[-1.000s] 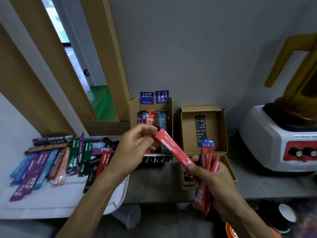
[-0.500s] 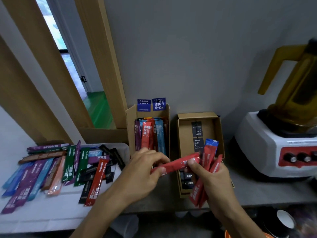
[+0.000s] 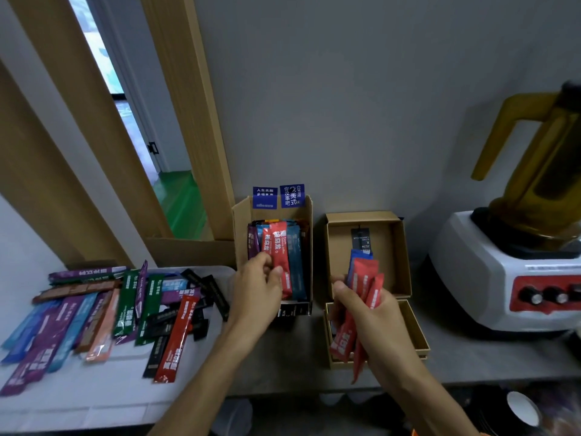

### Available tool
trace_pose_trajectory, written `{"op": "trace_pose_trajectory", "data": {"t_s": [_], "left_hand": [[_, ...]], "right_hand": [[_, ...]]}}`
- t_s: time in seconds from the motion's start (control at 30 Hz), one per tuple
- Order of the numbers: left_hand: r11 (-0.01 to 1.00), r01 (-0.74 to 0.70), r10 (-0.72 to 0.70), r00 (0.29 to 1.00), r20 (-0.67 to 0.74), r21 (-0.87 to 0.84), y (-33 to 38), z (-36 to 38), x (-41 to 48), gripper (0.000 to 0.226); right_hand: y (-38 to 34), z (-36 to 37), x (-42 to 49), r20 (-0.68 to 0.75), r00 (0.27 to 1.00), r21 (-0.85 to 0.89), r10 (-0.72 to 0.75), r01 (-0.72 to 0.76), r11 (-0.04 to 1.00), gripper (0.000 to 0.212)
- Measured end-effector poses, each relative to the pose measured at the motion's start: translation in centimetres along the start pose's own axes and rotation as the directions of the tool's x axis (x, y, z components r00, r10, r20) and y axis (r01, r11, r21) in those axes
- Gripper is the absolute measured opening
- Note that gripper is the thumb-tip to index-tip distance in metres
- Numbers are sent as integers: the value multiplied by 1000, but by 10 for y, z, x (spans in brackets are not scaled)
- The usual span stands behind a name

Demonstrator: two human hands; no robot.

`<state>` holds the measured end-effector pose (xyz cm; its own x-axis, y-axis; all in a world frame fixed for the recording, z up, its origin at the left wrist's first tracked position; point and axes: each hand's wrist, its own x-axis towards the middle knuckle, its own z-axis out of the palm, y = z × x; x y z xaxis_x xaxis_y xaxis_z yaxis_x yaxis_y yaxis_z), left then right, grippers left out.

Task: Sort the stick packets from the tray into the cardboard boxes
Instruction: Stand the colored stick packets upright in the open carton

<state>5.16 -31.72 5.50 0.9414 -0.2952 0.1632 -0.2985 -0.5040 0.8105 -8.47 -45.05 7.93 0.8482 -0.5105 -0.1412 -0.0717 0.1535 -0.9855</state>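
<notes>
With the left hand pinching a red packet into the crowded upright box, I reckon the loose bunch of packets gripped in the right hand over the flat box could fan out and slip.

A single wide-angle camera, worn on the head, looks forward and down from above the near edge of the grey counter, facing the plain grey wall behind it. It sits close: both forearms enter from the bottom edge, and the print on the red stick packet pinched by the left hand shows as characters. The right hand, gripping a bunch of red stick packets, lies just right of centre. The flat white tray fills the lower left, and the white blender base is cropped at the right.
</notes>
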Motion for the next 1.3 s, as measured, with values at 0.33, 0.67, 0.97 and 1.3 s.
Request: {"op": "trace_pose_trajectory", "data": {"t_s": [0.33,0.67,0.97,1.3], "left_hand": [[996,-59,65,993,-95,71,-16,35,10,14],[899,-215,219,975,36,382,-30,38,9,56],[964,-191,171,978,117,187,-11,20,-2,50],[933,-54,190,913,360,-356,34,-16,-33,7]], "right_hand": [[17,-15,-10,-11,992,68,126,-125,990,23],[21,-17,-12,45,981,76,187,-190,979,27],[19,-18,-13,79,971,114,225,-233,966,23],[9,-5,-25,332,918,115,218,-269,956,21]]}}
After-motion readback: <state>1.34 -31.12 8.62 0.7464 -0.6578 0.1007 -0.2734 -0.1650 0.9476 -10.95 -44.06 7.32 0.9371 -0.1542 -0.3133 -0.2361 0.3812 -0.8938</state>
